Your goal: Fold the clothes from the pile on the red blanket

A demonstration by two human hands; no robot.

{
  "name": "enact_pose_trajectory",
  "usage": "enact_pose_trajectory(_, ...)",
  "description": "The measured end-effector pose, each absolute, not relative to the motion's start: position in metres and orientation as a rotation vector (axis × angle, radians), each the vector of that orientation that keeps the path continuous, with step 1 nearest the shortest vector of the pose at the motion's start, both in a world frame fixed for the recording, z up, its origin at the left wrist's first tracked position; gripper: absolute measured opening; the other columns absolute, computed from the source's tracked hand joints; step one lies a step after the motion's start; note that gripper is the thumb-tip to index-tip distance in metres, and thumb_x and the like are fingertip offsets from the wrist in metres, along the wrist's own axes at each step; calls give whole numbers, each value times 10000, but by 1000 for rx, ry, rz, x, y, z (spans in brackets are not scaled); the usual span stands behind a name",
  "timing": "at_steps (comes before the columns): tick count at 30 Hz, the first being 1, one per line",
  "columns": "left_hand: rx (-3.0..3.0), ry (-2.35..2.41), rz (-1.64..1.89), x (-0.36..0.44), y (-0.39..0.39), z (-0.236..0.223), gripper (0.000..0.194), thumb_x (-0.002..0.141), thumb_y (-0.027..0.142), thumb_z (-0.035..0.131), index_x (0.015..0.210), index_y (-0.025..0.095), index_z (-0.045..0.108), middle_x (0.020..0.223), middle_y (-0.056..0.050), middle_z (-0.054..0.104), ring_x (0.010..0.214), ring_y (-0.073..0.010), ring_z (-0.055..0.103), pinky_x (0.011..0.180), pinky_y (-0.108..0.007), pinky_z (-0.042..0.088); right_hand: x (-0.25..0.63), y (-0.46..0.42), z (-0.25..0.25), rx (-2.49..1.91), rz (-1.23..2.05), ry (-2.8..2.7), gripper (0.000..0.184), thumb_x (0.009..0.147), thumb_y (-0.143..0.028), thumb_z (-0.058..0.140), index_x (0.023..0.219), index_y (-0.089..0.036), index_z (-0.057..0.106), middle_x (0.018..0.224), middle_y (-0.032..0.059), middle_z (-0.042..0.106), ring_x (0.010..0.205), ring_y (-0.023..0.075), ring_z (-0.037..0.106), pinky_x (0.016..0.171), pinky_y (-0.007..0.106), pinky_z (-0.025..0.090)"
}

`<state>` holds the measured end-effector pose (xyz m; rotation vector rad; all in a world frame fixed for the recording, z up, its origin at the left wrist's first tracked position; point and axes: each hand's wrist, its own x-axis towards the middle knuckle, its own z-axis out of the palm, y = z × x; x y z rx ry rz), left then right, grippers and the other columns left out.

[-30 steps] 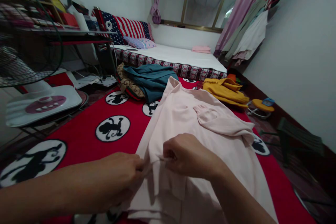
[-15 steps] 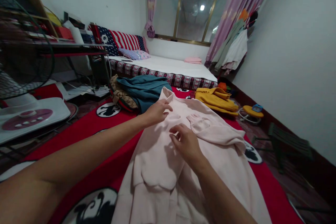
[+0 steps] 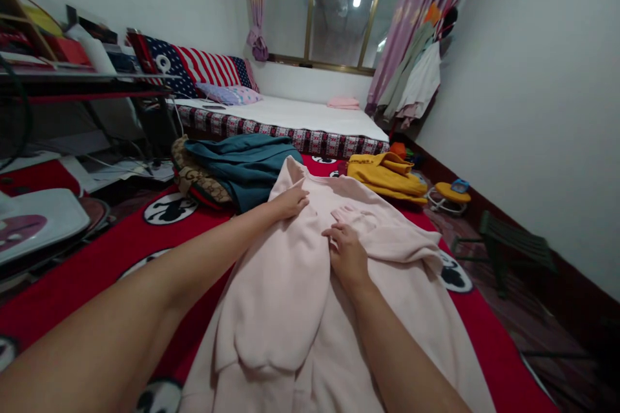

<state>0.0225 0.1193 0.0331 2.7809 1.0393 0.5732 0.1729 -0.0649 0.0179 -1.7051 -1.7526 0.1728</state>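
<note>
A pale pink sweatshirt [image 3: 407, 297] lies spread out before me, its neckline at the far end. Its right sleeve is folded inward across the body with the cuff near the middle, and the left sleeve [image 3: 276, 297] runs down toward me. At the left shoulder, my left hand [image 3: 292, 202] has its fingers closed on the fabric. My right hand [image 3: 347, 253] pinches the inner edge of the left sleeve, just below the folded cuff.
A red blanket [image 3: 116, 277] with round black-and-white figures lies underneath. Beyond the sweatshirt are teal cloth [image 3: 247, 161] on a patterned bag [image 3: 196, 174] and yellow folded clothing [image 3: 387, 177]. A green folding stool [image 3: 516, 242] stands right; a desk [image 3: 97, 85] is left.
My hands have closed on the left sleeve; before, their fingers were loose above it. The sleeve now lies smoother and wider. The view has shifted slightly to the right.
</note>
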Motion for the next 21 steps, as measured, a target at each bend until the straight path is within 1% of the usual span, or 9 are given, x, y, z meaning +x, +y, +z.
enact_pose_trajectory(2, 2728, 1093, 643, 16, 118, 24, 361, 911, 236, 418, 1182, 123, 627, 1242, -120, 638, 1171, -222, 570, 1023, -328, 433, 173, -66, 21, -1657, 178, -1707, 277, 795, -95, 459, 919, -227, 669, 1110, 55, 607, 1043, 188, 570, 863, 302, 474)
enact_pose_trajectory(4, 2689, 1136, 709, 11, 116, 18, 385, 923, 233, 396, 1232, 106, 587, 1313, -125, 588, 1236, -210, 521, 1064, -315, 398, 175, -67, 25, -1585, 128, -1597, 257, 799, -112, 437, 899, -215, 650, 1098, 54, 620, 1044, 187, 566, 884, 302, 457)
enact_pose_trajectory(6, 2664, 1157, 785, 9, 111, 13, 395, 924, 219, 397, 1254, 76, 561, 1336, -145, 559, 1271, -206, 483, 1097, -313, 363, 177, -69, 29, -1561, 89, -1518, 242, 780, -113, 428, 849, -209, 639, 1045, 50, 643, 1034, 192, 564, 899, 304, 439)
enact_pose_trajectory(9, 2653, 1149, 930, 10, 101, 10, 348, 921, 185, 408, 1200, 86, 590, 1257, -143, 591, 1217, -201, 512, 1087, -327, 378, 178, -71, 34, -1628, 154, -1539, 243, 744, -99, 416, 674, -216, 617, 887, 32, 681, 942, 196, 582, 861, 306, 437)
enact_pose_trajectory(11, 2696, 1136, 1007, 12, 93, 11, 301, 932, 182, 402, 1110, 112, 634, 1181, -131, 614, 1149, -200, 546, 1043, -335, 419, 175, -72, 37, -1622, 145, -1555, 263, 748, -93, 412, 653, -217, 624, 901, 31, 698, 956, 199, 582, 884, 319, 429)
enact_pose_trajectory(14, 2833, 1090, 1002, 14, 83, 16, 296, 958, 214, 386, 970, 149, 674, 1108, -116, 635, 1089, -201, 571, 986, -343, 454, 163, -74, 37, -1506, 78, -1665, 270, 824, -133, 429, 868, -204, 686, 1083, 49, 689, 1092, 200, 556, 994, 348, 380)
enact_pose_trajectory(17, 3006, 999, 863, 13, 80, 23, 294, 948, 200, 394, 916, 157, 683, 1028, -117, 657, 1073, -213, 583, 988, -376, 446, 149, -76, 32, -1476, 125, -1955, 303, 874, -228, 487, 1120, -198, 659, 1305, 70, 599, 1271, 224, 457, 1088, 405, 299)
enact_pose_trajectory(19, 3157, 946, 743, 10, 87, 29, 286, 924, 165, 400, 967, 131, 680, 1087, -151, 648, 1182, -246, 533, 1061, -422, 377, 144, -77, 27, -1539, 159, -2092, 398, 884, -275, 505, 1270, -213, 581, 1449, 71, 471, 1368, 249, 352, 1123, 470, 239)
enact_pose_trajectory(21, 3274, 933, 631, 5, 99, 37, 302, 903, 174, 423, 1073, 95, 660, 1242, -188, 592, 1313, -281, 422, 1134, -464, 263, 142, -78, 24, -1602, 176, -2152, 459, 906, -305, 485, 1359, -234, 501, 1515, 65, 376, 1412, 254, 283, 1134, 513, 200)
